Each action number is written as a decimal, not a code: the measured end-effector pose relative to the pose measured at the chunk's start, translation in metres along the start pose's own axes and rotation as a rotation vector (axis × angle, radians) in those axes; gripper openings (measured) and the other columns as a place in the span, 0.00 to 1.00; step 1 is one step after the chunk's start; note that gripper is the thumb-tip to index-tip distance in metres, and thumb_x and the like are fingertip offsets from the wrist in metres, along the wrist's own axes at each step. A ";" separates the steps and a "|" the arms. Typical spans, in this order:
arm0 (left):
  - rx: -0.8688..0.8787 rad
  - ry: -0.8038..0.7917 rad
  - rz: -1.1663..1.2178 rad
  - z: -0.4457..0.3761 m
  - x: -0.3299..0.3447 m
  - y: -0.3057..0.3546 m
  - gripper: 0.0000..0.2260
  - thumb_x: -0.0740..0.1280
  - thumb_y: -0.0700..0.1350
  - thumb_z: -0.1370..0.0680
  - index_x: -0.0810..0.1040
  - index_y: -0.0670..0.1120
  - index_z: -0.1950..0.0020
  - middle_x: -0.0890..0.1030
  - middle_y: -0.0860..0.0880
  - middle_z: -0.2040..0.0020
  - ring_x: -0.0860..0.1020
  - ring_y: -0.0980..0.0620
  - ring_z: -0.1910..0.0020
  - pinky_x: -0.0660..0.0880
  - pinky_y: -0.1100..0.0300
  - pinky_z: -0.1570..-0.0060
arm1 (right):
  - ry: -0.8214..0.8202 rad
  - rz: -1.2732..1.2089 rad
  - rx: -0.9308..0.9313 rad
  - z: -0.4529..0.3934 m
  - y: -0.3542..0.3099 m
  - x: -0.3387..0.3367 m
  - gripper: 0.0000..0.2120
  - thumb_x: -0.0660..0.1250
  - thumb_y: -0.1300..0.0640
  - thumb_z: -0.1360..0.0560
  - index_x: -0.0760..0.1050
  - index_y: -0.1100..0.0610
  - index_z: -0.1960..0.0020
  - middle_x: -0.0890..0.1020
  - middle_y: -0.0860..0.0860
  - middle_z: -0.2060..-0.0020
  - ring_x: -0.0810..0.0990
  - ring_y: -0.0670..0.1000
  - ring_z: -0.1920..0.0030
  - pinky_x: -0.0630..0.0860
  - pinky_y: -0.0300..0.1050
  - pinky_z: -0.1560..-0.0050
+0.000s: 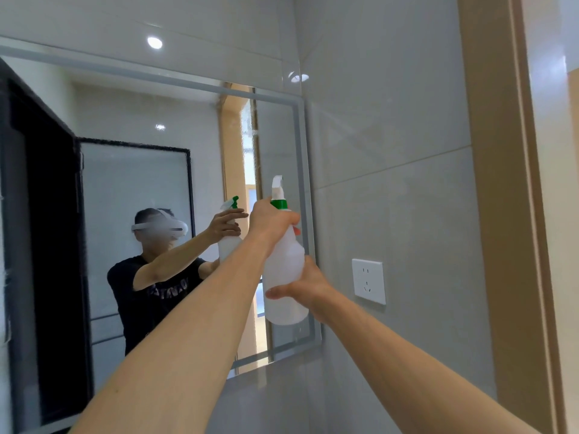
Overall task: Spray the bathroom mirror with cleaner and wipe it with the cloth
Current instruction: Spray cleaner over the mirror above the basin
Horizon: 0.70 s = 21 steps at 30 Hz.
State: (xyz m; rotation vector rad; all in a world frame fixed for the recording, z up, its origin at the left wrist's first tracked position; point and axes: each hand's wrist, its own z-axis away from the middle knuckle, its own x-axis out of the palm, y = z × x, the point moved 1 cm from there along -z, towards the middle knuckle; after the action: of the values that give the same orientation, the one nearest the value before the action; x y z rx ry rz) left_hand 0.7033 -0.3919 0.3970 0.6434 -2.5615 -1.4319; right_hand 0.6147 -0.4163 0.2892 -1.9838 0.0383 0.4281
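While the spray bottle (283, 270) is held up near the right edge of the mirror (141, 189), several things could go wrong. Its white nozzle points up and toward the glass, close to the frame, so mist could drift past the edge onto the grey tiled wall (391, 151) and toward the wall socket (368, 280) just right of the mirror; wet cleaner on an outlet would be a real hazard. A patch of droplets already shows high on the glass near that edge, and left unwiped it would likely run down in streaks.

As for the grip, the left hand (271, 219) is wrapped around the neck just under the green collar, at the trigger, and the right hand (305, 285) cups the lower body, thumb across the front. The translucent bottle looks smooth, so a wet palm could let it slip. No cloth is in view, so wiping would have to wait until one is fetched.

Regarding writing, the bottle carries no label or brand that I can see. The reflected person's dark T-shirt (150, 277) has pale lettering, mirrored and too blurred to read.
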 end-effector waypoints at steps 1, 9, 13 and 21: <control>-0.005 -0.008 -0.013 0.002 0.000 -0.002 0.15 0.73 0.34 0.30 0.76 0.46 0.47 0.79 0.44 0.52 0.82 0.52 0.73 0.83 0.50 0.57 | 0.000 0.006 0.010 0.001 0.002 0.001 0.42 0.83 0.53 0.39 0.62 0.47 0.34 0.74 0.49 0.43 0.74 0.53 0.42 0.76 0.57 0.39; -0.028 -0.007 -0.015 0.012 -0.001 -0.017 0.20 0.73 0.36 0.30 0.75 0.46 0.39 0.78 0.44 0.49 0.81 0.51 0.68 0.83 0.54 0.58 | -0.018 0.032 0.061 0.014 0.011 0.007 0.41 0.83 0.53 0.39 0.62 0.48 0.33 0.74 0.51 0.41 0.74 0.54 0.40 0.75 0.59 0.37; -0.025 0.012 -0.031 0.012 -0.006 -0.019 0.20 0.74 0.36 0.30 0.75 0.45 0.40 0.79 0.44 0.50 0.82 0.49 0.65 0.84 0.52 0.56 | -0.030 0.026 0.054 0.017 0.008 0.012 0.41 0.82 0.54 0.38 0.62 0.49 0.32 0.74 0.51 0.40 0.74 0.54 0.40 0.75 0.57 0.38; -0.022 0.114 -0.101 0.013 -0.027 -0.016 0.13 0.73 0.33 0.36 0.78 0.41 0.54 0.81 0.38 0.55 0.84 0.40 0.65 0.83 0.48 0.62 | -0.072 0.001 0.034 0.021 0.002 0.031 0.41 0.83 0.55 0.39 0.63 0.49 0.34 0.74 0.51 0.42 0.74 0.54 0.41 0.75 0.51 0.45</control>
State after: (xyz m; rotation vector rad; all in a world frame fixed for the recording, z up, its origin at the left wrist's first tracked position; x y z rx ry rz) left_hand 0.7281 -0.3772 0.3788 0.8374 -2.4550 -1.4074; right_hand 0.6376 -0.3939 0.2696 -1.9332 0.0012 0.4964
